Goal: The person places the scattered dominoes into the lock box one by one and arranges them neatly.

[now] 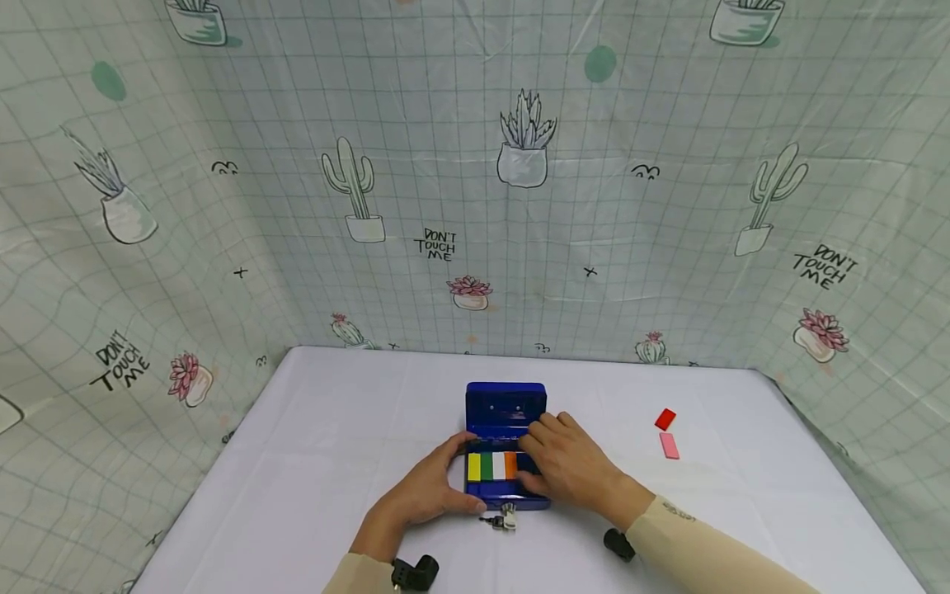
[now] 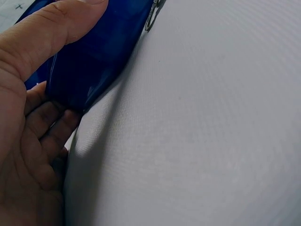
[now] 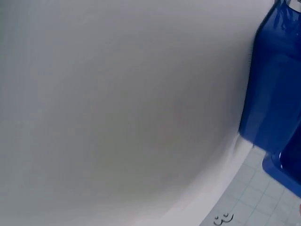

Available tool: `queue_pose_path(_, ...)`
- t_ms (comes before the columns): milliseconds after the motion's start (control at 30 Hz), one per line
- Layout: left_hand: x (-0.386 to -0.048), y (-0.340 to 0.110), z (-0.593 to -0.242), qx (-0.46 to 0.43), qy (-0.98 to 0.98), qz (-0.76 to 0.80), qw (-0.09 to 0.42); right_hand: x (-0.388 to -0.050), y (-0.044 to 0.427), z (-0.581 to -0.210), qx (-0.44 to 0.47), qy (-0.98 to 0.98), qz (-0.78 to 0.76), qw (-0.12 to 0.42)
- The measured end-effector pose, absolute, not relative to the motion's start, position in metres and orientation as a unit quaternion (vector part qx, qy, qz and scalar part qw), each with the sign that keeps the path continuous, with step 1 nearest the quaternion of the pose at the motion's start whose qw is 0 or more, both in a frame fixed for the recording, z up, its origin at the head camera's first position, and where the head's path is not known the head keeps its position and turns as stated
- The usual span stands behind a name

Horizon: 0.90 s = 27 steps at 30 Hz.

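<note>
The grid-patterned backdrop (image 1: 416, 107) before you carries one phrase, "DON'T TOUCH ME", in black hand-drawn capitals, and you can read it three times: the middle slogan (image 1: 435, 244) stands upright between a cactus and a pink succulent, the right slogan (image 1: 825, 266) slopes down to the right, and the left slogan (image 1: 121, 359) is tilted on the side panel. You also see small black crosses (image 1: 590, 271) on that cloth. Your right sleeve (image 1: 716, 549) bears a dark mark (image 1: 678, 511) near the cuff, too small to read.
</note>
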<state>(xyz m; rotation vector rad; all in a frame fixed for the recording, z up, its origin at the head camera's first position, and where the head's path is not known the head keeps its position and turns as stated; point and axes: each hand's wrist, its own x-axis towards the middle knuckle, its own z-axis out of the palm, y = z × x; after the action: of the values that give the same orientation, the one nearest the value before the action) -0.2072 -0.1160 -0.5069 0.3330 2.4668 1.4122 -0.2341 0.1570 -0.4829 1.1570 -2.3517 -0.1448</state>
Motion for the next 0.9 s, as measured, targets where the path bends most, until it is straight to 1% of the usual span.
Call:
queue_pose_path(233,-0.205,-0.115,-0.507,0.109,0.853,0.491,0.140,-0.232,0.190,-0.479,0.408,-0.873,-0.044,0.265)
queue_pose_path(533,-0.208,-0.114,-0.505,0.102,0.857,0.486,0.137,-0.248,0.270,-0.480,0.387,-0.871,-0.060,0.298)
queue_pose_path(700,-0.208,-0.114,-0.506,0.106,0.855,0.489,0.138,-0.250,0.310,-0.483,0.364,-0.886,-0.070,0.278)
queue_pose_path(900,-0.208,-0.115,-0.507,0.110,0.852,0.493,0.139,-0.249,0.340,-0.487,0.335,-0.906,-0.079,0.246)
